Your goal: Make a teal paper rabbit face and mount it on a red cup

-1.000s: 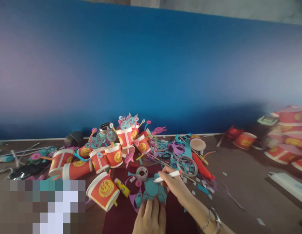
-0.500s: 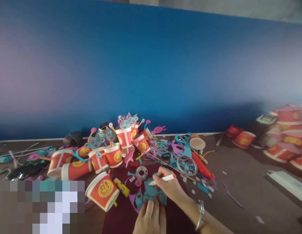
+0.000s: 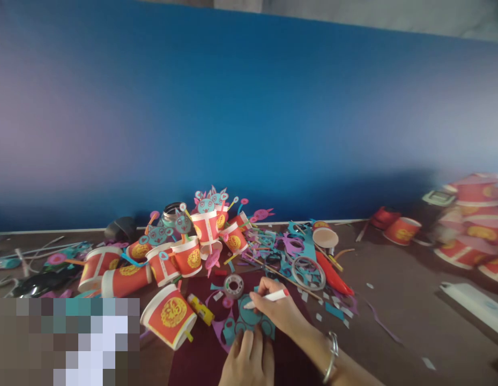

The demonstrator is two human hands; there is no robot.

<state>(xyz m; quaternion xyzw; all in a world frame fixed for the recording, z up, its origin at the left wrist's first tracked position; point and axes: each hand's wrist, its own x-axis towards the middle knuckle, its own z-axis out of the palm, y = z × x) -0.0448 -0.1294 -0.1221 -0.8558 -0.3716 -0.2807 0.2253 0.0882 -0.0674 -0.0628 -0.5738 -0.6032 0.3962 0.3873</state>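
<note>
My right hand [image 3: 283, 313] is closed around a white marker [image 3: 276, 295] with a red end. The marker's tip is at a large circle drawn on a teal paper piece [image 3: 249, 317]. Smaller dark outlines lie below that circle. My left hand [image 3: 249, 356] lies flat over the lower edge of this paper, fingers stretched out, covering part of it. Beneath is a dark maroon sheet [image 3: 192, 351]. Beside the paper are a cut purple scrap [image 3: 217, 325], a tape roll [image 3: 239, 294] and a yellow tube [image 3: 201, 309] that resembles a glue stick.
A red paper cup [image 3: 170, 316] lies tilted at left, with more cups and paper animal faces behind. Paper scraps [image 3: 273, 252], a clear ring [image 3: 323, 279] and a red object [image 3: 333, 276] are beyond my right hand. Stacked cups [image 3: 480, 190] and a white bar [image 3: 474, 308] stand right.
The marker and my right hand have moved slightly left and down over the large circle, the tip now inside it. My left hand stays in place.
</note>
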